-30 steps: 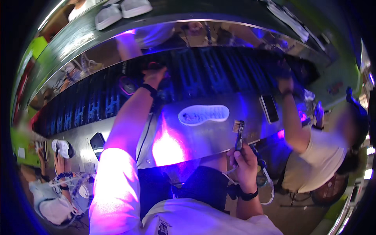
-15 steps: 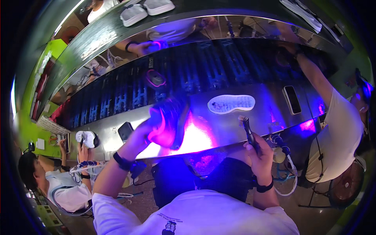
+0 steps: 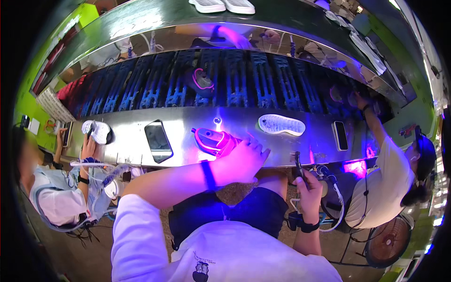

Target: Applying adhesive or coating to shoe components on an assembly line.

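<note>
A dark shoe upper (image 3: 209, 141) with a glowing pink rim lies near the front edge of the metal table, its opening toward the left. My left hand (image 3: 244, 162) is closed over its right end, the fingertips partly lost in the purple glare. In my right hand (image 3: 309, 190) I hold a small brush (image 3: 297, 161) with a dark handle, bristles up, just off the table's edge. A white shoe sole (image 3: 282, 125) lies flat beyond the brush, apart from both hands.
Behind the metal table (image 3: 188, 123) runs a slatted conveyor (image 3: 174, 84) carrying another shoe upper (image 3: 202, 82). Phones lie to the left (image 3: 159, 141) and right (image 3: 340, 135). Co-workers sit on both sides; the left one handles a white sole (image 3: 97, 131). White soles (image 3: 223, 5) rest on the shelf above.
My left hand has swung the shoe upper down and round, from raised and tilted to lying on the table. The brush stays in my right hand. The view has shifted slightly.
</note>
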Demonstrator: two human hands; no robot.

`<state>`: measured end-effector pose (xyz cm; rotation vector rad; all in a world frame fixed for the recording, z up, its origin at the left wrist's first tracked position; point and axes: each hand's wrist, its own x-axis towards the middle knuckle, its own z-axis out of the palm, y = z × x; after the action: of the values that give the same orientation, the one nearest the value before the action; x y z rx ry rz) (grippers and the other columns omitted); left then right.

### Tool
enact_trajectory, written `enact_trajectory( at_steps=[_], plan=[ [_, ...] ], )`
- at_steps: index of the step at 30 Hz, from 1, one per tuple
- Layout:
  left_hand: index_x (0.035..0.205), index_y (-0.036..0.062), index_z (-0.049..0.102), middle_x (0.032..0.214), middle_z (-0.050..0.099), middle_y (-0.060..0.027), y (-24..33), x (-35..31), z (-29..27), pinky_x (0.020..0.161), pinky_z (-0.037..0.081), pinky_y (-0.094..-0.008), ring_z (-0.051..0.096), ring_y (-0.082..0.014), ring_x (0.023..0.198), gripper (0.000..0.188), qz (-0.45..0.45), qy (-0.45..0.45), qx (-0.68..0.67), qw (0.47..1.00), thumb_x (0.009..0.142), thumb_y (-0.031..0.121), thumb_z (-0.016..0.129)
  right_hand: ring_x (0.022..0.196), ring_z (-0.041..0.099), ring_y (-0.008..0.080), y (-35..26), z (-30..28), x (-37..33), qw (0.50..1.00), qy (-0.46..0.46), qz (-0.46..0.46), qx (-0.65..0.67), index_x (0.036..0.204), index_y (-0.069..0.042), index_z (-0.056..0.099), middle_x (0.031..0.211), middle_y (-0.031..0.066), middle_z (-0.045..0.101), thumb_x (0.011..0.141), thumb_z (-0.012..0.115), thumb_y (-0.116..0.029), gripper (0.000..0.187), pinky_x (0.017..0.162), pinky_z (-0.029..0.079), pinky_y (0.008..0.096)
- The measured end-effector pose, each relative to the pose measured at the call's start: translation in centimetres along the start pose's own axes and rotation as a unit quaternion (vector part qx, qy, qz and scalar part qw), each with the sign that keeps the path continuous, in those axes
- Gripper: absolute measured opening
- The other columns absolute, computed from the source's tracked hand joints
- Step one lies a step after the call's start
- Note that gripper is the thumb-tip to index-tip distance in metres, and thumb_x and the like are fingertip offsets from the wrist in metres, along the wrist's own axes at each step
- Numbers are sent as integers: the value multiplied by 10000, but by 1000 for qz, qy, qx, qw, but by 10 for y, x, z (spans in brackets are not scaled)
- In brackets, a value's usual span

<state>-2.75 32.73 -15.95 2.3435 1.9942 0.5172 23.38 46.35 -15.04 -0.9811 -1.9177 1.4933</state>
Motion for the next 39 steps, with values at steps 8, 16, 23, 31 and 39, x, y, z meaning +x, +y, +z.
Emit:
enact_trajectory(
  at_steps=[8,16,23,31,39],
  plan=[
    [1364,32,568,1243,635,-188,-12,-18,8,921,511,-471,666,-354,1089,755,-43,-21,132,990,710,300,832,658,533,23,16,-11,-4,999,36,4,-23,1256,40,685,852,-3,693,973,704,-81,309,567,400,208],
    [1491,-19,437,1411,595,-217,15,-73,-35,1089,476,-476,601,-395,1274,1031,-170,328,-83,925,714,445,932,993,699,148,16,37,24,997,-62,-9,-38,1350,15,658,1100,101,758,955,726,-95,416,913,536,298],
    [1431,-40,482,1408,579,-249,65,-126,17,1168,365,-627,534,-415,1371,899,-199,255,-34,946,787,449,875,985,718,161,7,66,37,977,-140,-59,-149,1301,-27,702,1118,146,772,926,742,-86,382,913,539,306],
    [1369,-21,561,1419,596,-219,73,-139,28,1174,329,-656,581,-375,1339,543,-157,199,-44,966,905,228,690,907,721,173,-15,102,52,964,-178,-106,-165,1266,-11,717,1035,145,774,934,738,-88,341,848,549,321],
    [1277,-15,625,1415,609,-211,67,-143,25,1178,324,-661,579,-371,1351,407,-128,184,-30,974,902,141,636,876,703,151,9,99,47,970,-174,-85,-144,1241,-4,727,989,120,773,931,761,-114,331,819,542,309]
  ],
)
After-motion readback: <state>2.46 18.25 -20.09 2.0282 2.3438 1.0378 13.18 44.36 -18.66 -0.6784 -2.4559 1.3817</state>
